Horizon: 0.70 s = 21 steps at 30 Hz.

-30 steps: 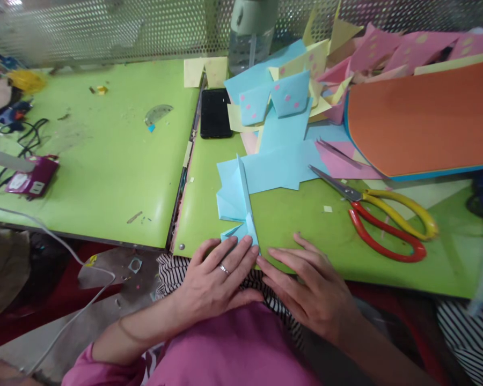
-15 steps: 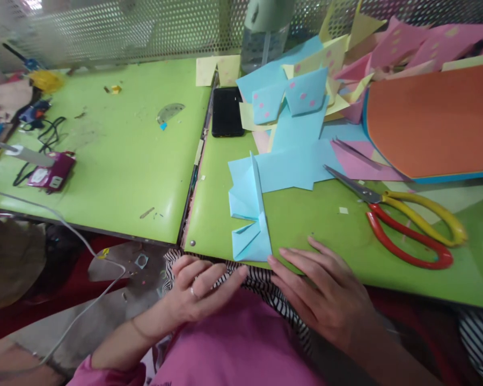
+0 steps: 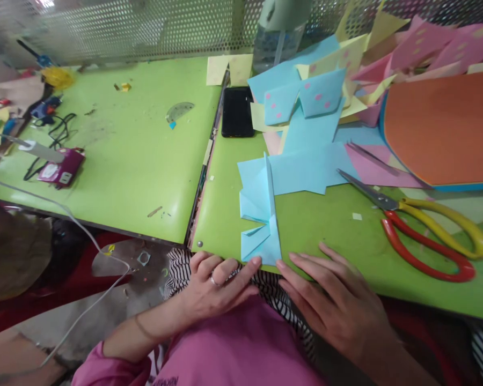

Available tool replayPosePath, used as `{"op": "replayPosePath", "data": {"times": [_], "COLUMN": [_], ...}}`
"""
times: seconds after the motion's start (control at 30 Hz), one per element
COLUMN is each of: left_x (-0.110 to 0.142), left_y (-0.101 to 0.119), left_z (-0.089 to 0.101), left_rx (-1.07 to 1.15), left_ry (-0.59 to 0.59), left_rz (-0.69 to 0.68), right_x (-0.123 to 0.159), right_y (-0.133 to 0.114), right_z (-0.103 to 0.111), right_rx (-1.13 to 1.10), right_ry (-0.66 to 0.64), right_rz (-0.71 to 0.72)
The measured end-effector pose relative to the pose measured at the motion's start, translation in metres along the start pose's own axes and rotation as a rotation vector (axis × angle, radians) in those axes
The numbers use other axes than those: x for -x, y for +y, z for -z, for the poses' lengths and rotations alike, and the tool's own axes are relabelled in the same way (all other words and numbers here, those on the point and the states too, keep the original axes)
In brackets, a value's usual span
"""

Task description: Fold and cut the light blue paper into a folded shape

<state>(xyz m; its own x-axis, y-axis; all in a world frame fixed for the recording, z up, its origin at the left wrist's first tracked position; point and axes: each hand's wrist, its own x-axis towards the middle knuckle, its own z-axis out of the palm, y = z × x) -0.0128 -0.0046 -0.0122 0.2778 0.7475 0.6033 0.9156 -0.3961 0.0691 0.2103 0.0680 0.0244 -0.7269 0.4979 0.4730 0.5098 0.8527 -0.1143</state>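
A folded light-blue paper (image 3: pixel 258 214) with creased flaps lies at the table's front edge. My left hand (image 3: pixel 221 281) has its index finger stretched to the paper's lower edge, the other fingers loosely bent, and holds nothing. At the paper's lower right corner, my right hand (image 3: pixel 334 295) rests with fingers spread and flat, the index fingertip touching or very close to it. Scissors (image 3: pixel 390 203) with one red and one yellow handle lie right of the paper, blades partly open. Behind are flat blue paper (image 3: pixel 301 171) and a blue paper bow (image 3: pixel 306 99) with pink dots.
A black phone (image 3: pixel 237 112) lies by the gap between tables, a clear bottle (image 3: pixel 277 45) behind it. Tweezers (image 3: pixel 372 158) and an orange board (image 3: pixel 446 128) are at right. Leftward are a protractor (image 3: pixel 180 111), a purple power socket (image 3: pixel 62 169) and a white cable (image 3: pixel 80 236).
The view has shifted, so the tabletop things appear farther right. My left index finger has moved up onto the folded paper's lower edge. My right hand stays beside its corner.
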Motion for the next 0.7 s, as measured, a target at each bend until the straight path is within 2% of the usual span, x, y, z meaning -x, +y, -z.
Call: {"op": "replayPosePath", "data": {"times": [0.23, 0.47, 0.7], "left_x": [-0.002, 0.0, -0.003], "left_y": [0.002, 0.003, 0.005], "left_z": [0.001, 0.0, -0.004], "left_rx": [-0.005, -0.015, 0.011], "left_ry": [-0.018, -0.054, -0.031], "left_rz": [-0.022, -0.035, -0.016], "right_x": [-0.006, -0.01, -0.005], "right_y": [-0.011, -0.005, -0.002], "right_z": [-0.003, -0.01, -0.012], "right_rx": [0.087, 0.039, 0.026], "right_ry": [0.062, 0.024, 0.043], "right_rz": [-0.024, 0.023, 0.032]}}
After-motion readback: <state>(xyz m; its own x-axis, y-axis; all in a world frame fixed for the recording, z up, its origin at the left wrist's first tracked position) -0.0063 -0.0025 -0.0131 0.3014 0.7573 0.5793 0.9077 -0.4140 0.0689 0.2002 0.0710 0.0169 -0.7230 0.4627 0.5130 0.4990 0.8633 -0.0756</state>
